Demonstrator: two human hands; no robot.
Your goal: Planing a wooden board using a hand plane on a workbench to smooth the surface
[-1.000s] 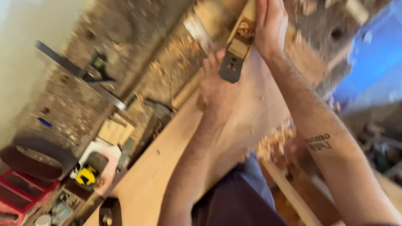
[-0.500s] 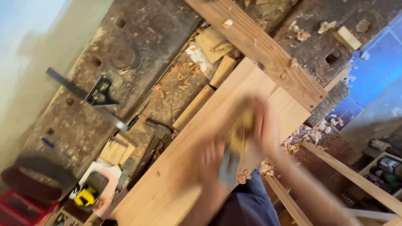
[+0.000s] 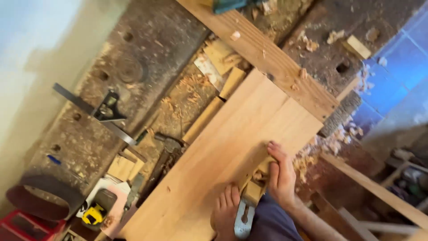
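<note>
Pulling back toward the body since a second ago, the hand plane (image 3: 250,192) now sits on the near part of the wide board (image 3: 232,151), not far up by the cross plank (image 3: 267,58). The right hand (image 3: 281,176) is wrapped around its front. The left hand (image 3: 225,209) is curled on its back end. The board lies on the bench (image 3: 89,134), with wood shavings (image 3: 330,143) beside it.

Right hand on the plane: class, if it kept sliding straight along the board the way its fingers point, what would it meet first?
The right hand, on the hand plane, points up the pale board. First in line looks to be the wooden beam lying across the board's far end, though depth is uncertain.
</note>
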